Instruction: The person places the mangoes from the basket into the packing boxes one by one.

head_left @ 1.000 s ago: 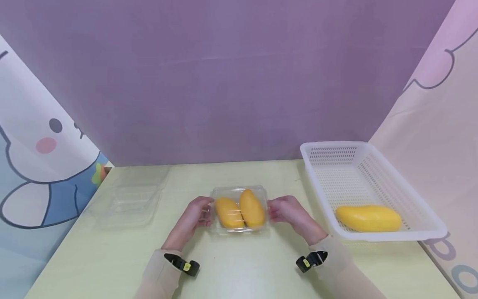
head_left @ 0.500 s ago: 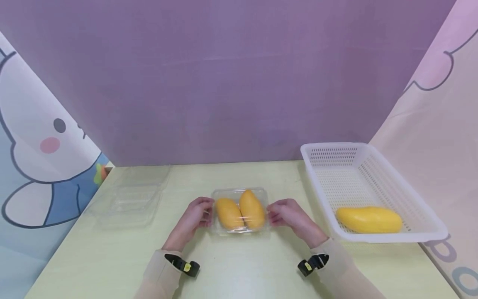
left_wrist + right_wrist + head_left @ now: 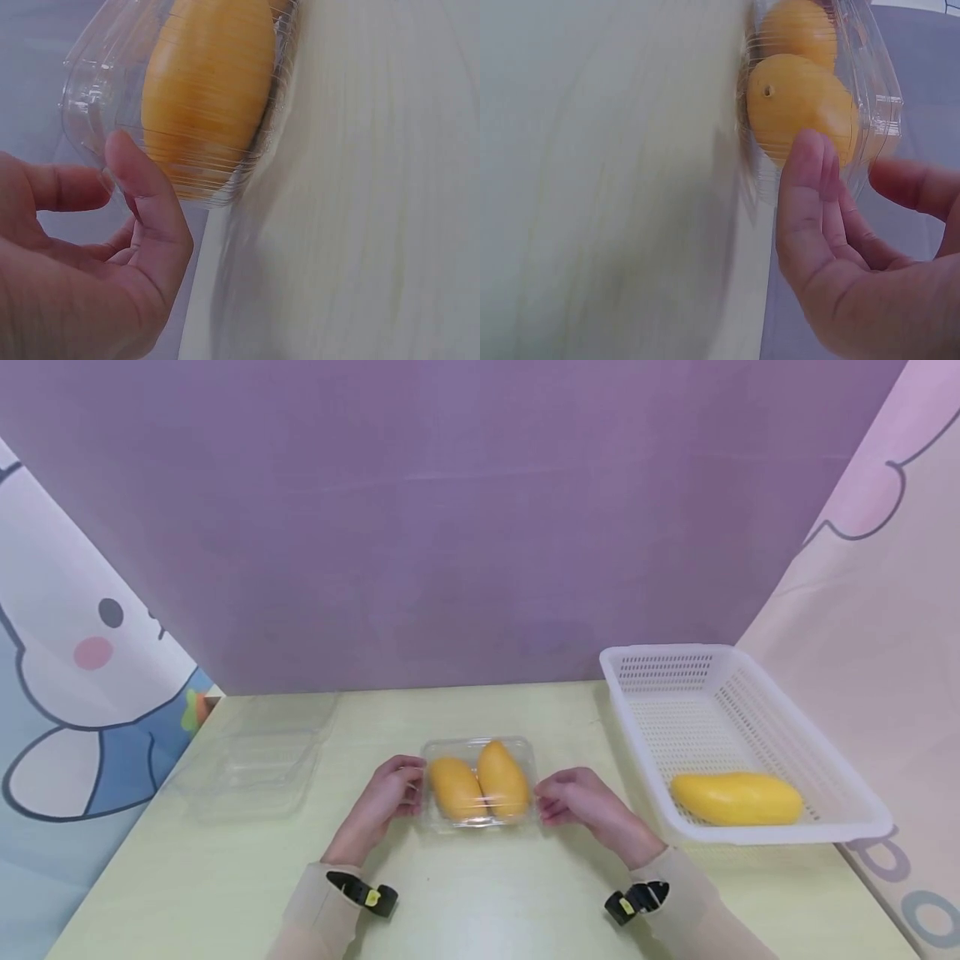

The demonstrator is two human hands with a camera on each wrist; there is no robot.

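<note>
A clear plastic clamshell box [image 3: 478, 752] sits mid-table with its lid down over two orange-yellow mangoes [image 3: 502, 781]. At its left side my left hand [image 3: 390, 789] pinches the rim, thumb on one face and fingers curled on the other; the left wrist view shows the mango [image 3: 210, 75] behind the ribbed plastic. On the opposite side, my right hand [image 3: 585, 806] has its thumb and fingers bent about the rim near the front corner. In the right wrist view its fingertips overlap the box wall beside a mango [image 3: 799, 105].
To the right stands a white perforated basket [image 3: 780, 693] holding one long yellow fruit [image 3: 738, 797]. Another clear plastic box [image 3: 258, 764] lies opened out at the left of the pale table [image 3: 480, 902]. A purple backdrop [image 3: 480, 527] rises behind.
My right hand has slid slightly toward the front along the box's right side. The left hand, box and mangoes look nearly unchanged.
</note>
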